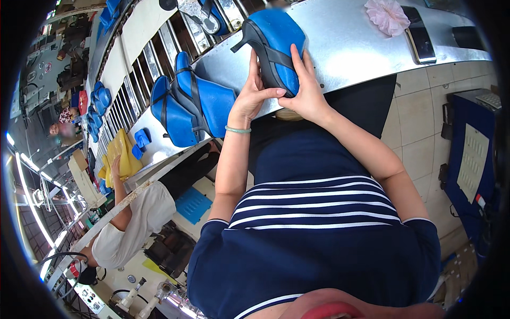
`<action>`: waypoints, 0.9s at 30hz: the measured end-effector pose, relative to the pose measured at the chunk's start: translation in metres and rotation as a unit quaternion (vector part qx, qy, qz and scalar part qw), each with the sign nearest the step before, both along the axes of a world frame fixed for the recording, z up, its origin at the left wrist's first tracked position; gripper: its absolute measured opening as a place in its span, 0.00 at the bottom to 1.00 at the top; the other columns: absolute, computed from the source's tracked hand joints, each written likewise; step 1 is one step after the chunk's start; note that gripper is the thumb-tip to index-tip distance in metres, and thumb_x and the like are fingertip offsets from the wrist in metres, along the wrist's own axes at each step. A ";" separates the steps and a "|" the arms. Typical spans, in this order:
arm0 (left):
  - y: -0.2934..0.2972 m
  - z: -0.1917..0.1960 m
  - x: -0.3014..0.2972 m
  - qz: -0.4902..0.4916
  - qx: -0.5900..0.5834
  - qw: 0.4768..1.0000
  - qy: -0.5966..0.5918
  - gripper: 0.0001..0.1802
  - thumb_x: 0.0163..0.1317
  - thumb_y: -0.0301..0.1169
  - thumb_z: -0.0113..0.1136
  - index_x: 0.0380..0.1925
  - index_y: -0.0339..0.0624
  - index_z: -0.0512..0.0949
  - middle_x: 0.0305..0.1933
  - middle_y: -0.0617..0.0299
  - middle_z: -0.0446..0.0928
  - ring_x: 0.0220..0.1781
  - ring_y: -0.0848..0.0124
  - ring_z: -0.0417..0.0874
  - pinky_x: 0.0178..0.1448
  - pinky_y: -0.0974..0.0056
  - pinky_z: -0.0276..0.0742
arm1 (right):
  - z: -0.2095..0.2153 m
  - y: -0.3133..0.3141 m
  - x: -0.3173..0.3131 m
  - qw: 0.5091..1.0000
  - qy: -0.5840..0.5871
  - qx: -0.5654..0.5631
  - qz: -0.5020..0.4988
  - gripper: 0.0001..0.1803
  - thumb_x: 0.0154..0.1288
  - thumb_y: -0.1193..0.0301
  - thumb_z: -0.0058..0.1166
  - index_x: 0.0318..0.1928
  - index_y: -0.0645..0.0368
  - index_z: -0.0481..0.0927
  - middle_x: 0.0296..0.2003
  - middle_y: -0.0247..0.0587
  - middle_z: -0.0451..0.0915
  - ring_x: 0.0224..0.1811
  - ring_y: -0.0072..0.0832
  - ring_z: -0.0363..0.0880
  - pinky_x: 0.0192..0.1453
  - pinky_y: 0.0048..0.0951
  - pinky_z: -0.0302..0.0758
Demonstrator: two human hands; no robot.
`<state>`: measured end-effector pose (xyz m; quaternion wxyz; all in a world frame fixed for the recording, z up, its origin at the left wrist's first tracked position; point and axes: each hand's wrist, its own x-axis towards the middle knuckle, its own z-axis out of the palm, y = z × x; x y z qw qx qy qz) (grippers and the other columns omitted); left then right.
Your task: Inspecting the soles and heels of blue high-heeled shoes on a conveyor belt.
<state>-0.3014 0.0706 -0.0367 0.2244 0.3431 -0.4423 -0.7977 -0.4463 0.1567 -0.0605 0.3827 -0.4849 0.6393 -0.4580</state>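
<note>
Between my two hands is a blue shoe last [277,33] carrying black sandal straps and a black sole with a thin heel. My left hand [252,97] is closed around its near left side. My right hand [307,95] wraps the near right side, with fingers lying along the blue surface. Both thumbs meet at the last's near end, over the edge of the metal table [350,48]. To the left of my left wrist, two more strapped blue lasts, a nearer one [178,118] and a larger-looking one [215,106], lie side by side on the metal surface.
A roller conveyor [151,58] runs along the left, with more blue lasts [95,106] farther down. A pink scrunchie [387,17] and a phone [419,40] lie on the table's right. A co-worker in a white top [138,226] reaches toward yellow material [121,154]. A blue cabinet [467,170] stands right.
</note>
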 end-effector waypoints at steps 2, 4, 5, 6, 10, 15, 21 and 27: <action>0.003 0.002 -0.002 0.012 -0.004 1.000 -0.022 0.72 0.40 0.10 0.70 0.78 0.49 0.31 0.74 0.50 0.55 0.73 0.57 0.65 0.71 0.56 0.70 | 0.001 0.002 0.000 1.000 0.011 -0.001 0.000 0.70 0.41 0.70 0.71 0.79 0.47 0.35 0.72 0.83 0.35 0.75 0.73 0.45 0.69 0.51 0.67; 0.004 0.006 -0.005 0.031 0.015 0.999 -0.033 0.71 0.39 0.08 0.69 0.78 0.47 0.32 0.71 0.49 0.58 0.70 0.55 0.67 0.67 0.56 0.75 | 0.003 0.003 0.000 1.000 0.021 -0.002 -0.001 0.69 0.41 0.70 0.71 0.79 0.47 0.35 0.72 0.82 0.35 0.74 0.73 0.45 0.69 0.51 0.67; 0.004 0.007 -0.006 0.053 0.032 0.997 -0.040 0.71 0.38 0.07 0.68 0.78 0.45 0.33 0.68 0.47 0.60 0.67 0.54 0.70 0.62 0.55 0.80 | 0.003 0.003 -0.001 1.000 0.014 -0.005 0.002 0.69 0.42 0.70 0.71 0.79 0.47 0.35 0.72 0.82 0.35 0.74 0.74 0.45 0.68 0.51 0.68; 0.003 0.007 -0.007 0.051 0.033 0.997 -0.044 0.71 0.38 0.07 0.68 0.78 0.45 0.33 0.68 0.47 0.60 0.67 0.54 0.70 0.62 0.55 0.80 | 0.003 0.003 -0.001 1.000 0.008 -0.008 0.005 0.69 0.43 0.71 0.70 0.79 0.47 0.35 0.72 0.82 0.35 0.74 0.74 0.45 0.68 0.51 0.68; 0.001 0.007 -0.010 0.085 0.005 0.993 -0.078 0.68 0.34 0.06 0.65 0.78 0.41 0.39 0.62 0.46 0.64 0.61 0.52 0.76 0.54 0.54 0.86 | 0.002 0.005 -0.001 1.000 0.003 -0.022 0.001 0.68 0.44 0.71 0.69 0.79 0.46 0.34 0.72 0.82 0.35 0.73 0.74 0.46 0.67 0.51 0.69; -0.002 0.006 -0.010 0.090 0.002 0.993 -0.082 0.66 0.35 0.05 0.64 0.77 0.40 0.43 0.61 0.45 0.65 0.57 0.51 0.79 0.52 0.54 0.87 | 0.000 0.005 -0.002 0.999 -0.015 -0.031 0.000 0.67 0.45 0.72 0.68 0.79 0.45 0.34 0.72 0.80 0.34 0.73 0.75 0.46 0.68 0.52 0.68; -0.006 0.010 -0.011 0.101 0.034 0.990 -0.090 0.64 0.36 0.02 0.60 0.77 0.40 0.45 0.60 0.44 0.66 0.52 0.52 0.82 0.47 0.56 0.89 | 0.000 0.006 -0.002 0.999 -0.036 -0.032 0.005 0.66 0.46 0.74 0.66 0.79 0.45 0.34 0.73 0.78 0.32 0.75 0.74 0.41 0.70 0.54 0.66; -0.010 0.009 -0.009 0.114 0.028 0.987 -0.108 0.61 0.38 0.02 0.60 0.76 0.38 0.47 0.59 0.44 0.68 0.50 0.53 0.84 0.48 0.57 0.88 | 0.001 0.005 0.000 0.998 -0.048 -0.037 0.004 0.66 0.46 0.75 0.66 0.79 0.45 0.35 0.73 0.78 0.32 0.76 0.73 0.39 0.71 0.53 0.64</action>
